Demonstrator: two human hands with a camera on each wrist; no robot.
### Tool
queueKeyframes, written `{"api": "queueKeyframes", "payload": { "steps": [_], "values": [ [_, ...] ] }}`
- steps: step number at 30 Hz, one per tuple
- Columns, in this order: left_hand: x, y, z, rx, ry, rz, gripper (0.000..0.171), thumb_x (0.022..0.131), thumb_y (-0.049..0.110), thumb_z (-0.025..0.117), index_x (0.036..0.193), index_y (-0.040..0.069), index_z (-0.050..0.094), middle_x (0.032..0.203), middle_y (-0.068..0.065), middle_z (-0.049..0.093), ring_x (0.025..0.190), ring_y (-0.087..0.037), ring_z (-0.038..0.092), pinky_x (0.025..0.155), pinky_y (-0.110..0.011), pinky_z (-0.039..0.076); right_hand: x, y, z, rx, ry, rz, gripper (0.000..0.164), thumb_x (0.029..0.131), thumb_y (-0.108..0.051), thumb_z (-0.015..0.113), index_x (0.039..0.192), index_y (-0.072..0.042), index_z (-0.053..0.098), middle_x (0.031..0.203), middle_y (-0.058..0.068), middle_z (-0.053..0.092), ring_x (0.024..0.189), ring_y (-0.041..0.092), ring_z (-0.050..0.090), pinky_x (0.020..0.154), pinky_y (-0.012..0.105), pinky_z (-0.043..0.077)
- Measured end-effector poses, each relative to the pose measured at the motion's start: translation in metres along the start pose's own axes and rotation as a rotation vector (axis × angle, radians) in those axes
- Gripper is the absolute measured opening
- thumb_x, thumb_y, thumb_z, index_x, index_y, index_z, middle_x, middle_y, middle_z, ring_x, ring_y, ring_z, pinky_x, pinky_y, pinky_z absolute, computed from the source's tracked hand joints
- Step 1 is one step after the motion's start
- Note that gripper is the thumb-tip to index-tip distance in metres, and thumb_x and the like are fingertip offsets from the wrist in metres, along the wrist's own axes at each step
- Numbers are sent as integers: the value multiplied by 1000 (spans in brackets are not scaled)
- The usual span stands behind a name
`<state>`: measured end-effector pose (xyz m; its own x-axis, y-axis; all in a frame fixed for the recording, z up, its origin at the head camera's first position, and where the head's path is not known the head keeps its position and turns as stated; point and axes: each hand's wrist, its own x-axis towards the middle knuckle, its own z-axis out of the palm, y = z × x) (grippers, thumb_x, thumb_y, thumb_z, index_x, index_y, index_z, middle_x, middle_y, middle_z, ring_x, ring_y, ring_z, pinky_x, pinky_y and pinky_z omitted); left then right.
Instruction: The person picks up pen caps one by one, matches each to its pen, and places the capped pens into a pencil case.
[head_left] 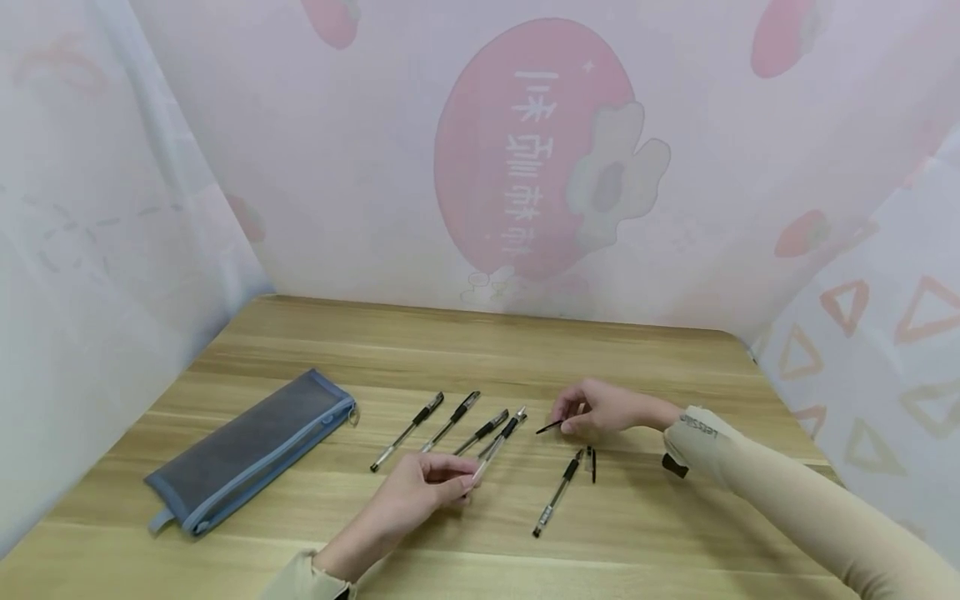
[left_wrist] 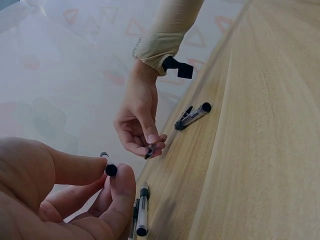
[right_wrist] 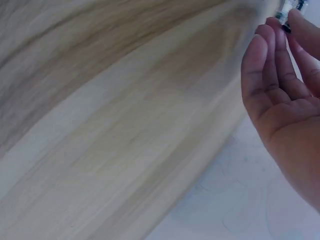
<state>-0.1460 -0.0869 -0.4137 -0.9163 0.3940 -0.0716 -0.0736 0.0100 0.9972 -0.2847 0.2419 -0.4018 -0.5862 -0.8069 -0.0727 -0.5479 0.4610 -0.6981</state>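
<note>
- Pen (head_left: 494, 452) in the left hand (head_left: 420, 493), raised just above the middle of the table (head_left: 660, 357), tip pointing toward the far edge.
- Left fingers: thumb and forefinger pinch the clear barrel near its rear end; the others curl below.
- Cap (head_left: 549, 427) in the right hand (head_left: 603, 407), nearer the table's far edge than the left hand is. Right thumb and fingertips pinch it; exact contact is hard to make out from where I stand.
- Row of pens (head_left: 408, 433) beside the left hand, on the table's left-edge side; pouch (head_left: 247, 454) beyond them, along that left edge.
- Loose pen (head_left: 558, 495) toward the right edge, a dark clip-like piece by its upper end; cannot tell if attached.
- Handling, my estimate: pen light, stiff; smooth barrel probably slips or rolls, while the black grip should hold better. Tip the delicate part; keep fingers off it.
- Best hold for steadiness: on the black grip, closer to the tip than the present pinch.
- Cap likely rigid, nearly weightless, easily dropped; sides suit a fingertip pinch, opening left free. Clip looks thin, may snap if bent.
</note>
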Motion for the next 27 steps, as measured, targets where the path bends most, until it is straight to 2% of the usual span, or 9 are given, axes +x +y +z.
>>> {"api": "queueKeyframes", "payload": {
  "steps": [6, 10, 13, 16, 18, 23, 27],
  "values": [
    [0, 0, 0, 0, -3, -5, 26, 90, 3, 71, 112, -8, 68, 103, -19, 67, 87, -30, 67, 79, -33, 57, -18, -15, -4, 24, 161, 59, 12, 95, -13, 67, 107, -9, 69, 97, 1, 67, 89, 19, 63, 76, 38, 55],
    [0, 1, 0, 4, 4, -5, 26, 89, 5, 72, 112, -7, 68, 102, -19, 68, 87, -31, 67, 79, -34, 57, -31, -35, -6, 18, 275, 74, 12, 95, -13, 68, 106, -10, 69, 96, 2, 68, 86, 24, 64, 71, 35, 55],
    [-1, 3, -1, 20, 33, 1, 27, 89, 7, 73, 112, -6, 69, 100, -18, 68, 86, -31, 67, 77, -34, 57, -41, -51, -4, 5, 298, 43, 11, 94, -7, 68, 104, -9, 69, 94, 2, 68, 84, 27, 64, 67, 33, 54],
    [-1, 5, -3, 34, 59, 8, 26, 89, 8, 73, 111, -6, 69, 99, -18, 69, 86, -31, 67, 76, -34, 57, -53, -67, 1, 3, 310, 21, 11, 94, -4, 67, 104, -7, 69, 94, 2, 67, 84, 25, 63, 67, 32, 54],
    [0, 6, -3, 34, 68, 10, 26, 89, 7, 72, 111, -7, 68, 99, -19, 69, 86, -32, 67, 76, -34, 57, -63, -78, 6, 18, 350, 40, 11, 94, -6, 67, 105, -6, 68, 94, 1, 66, 85, 21, 62, 68, 31, 54],
    [3, 4, -2, 19, 64, 10, 26, 90, 3, 70, 111, -11, 66, 98, -20, 68, 85, -31, 67, 77, -35, 57, -86, -102, 23, 144, 477, 124, 14, 95, -14, 68, 108, -8, 67, 99, 9, 65, 86, 25, 63, 69, 31, 55],
    [3, 3, -1, 26, 58, 6, 25, 90, 3, 70, 111, -11, 66, 98, -18, 69, 85, -30, 67, 76, -34, 57, -95, -116, 38, 242, 564, 160, 15, 94, -14, 69, 108, -8, 67, 103, 15, 64, 83, 23, 64, 70, 34, 56]
  ]
}}
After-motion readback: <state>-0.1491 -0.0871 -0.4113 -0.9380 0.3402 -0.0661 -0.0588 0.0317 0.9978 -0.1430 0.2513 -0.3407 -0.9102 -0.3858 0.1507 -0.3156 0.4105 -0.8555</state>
